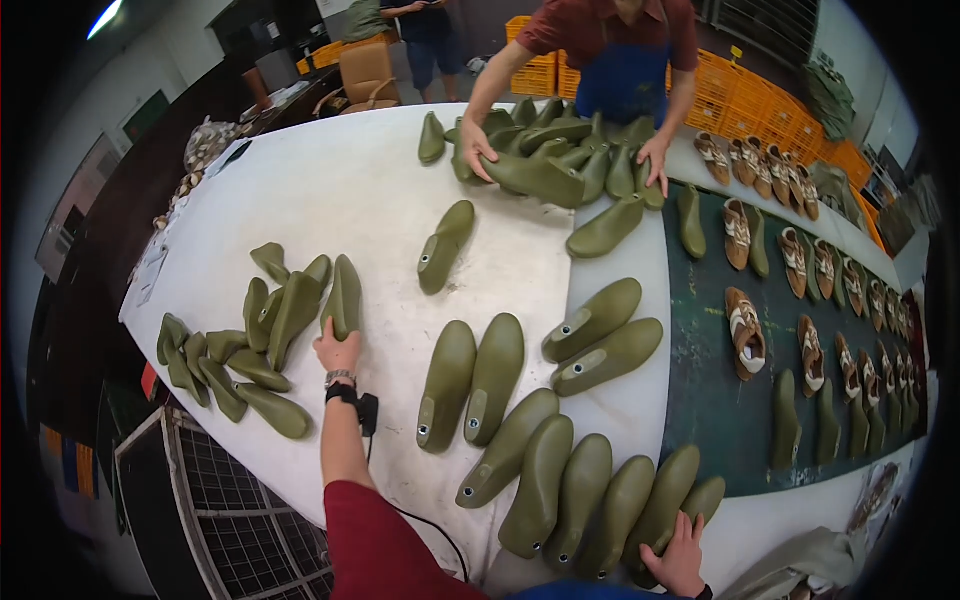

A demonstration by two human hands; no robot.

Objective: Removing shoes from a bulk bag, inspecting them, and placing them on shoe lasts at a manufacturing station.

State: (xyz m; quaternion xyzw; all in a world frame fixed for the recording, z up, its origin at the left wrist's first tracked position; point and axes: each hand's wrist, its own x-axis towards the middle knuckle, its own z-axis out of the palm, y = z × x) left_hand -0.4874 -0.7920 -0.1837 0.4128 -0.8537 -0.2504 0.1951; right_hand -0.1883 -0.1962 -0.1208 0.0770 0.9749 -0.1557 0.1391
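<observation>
My left hand [338, 350] grips the lower end of a green shoe last [343, 290], its toe pointing away from me. Beside it on the left lies a loose pile of green lasts [295, 315]. At the near edge, my right hand [682, 558] is closed around the lower part of a last [668, 500] at the right end of a row; another last [708, 497] lies partly behind the fingers. More lasts lie side by side between my hands, such as one last [447, 380] and its neighbour [496, 375]. Several show a small metal-rimmed hole near the heel.
Across the white table [330, 170], a co-worker's hands [478, 150] handle a big heap of lasts [550, 150]. A dark green board [700, 400] on the right carries brown-and-white shoes [745, 330] and lasts. Orange crates [720, 90] stand behind. A black cable [440, 530] runs by my left arm.
</observation>
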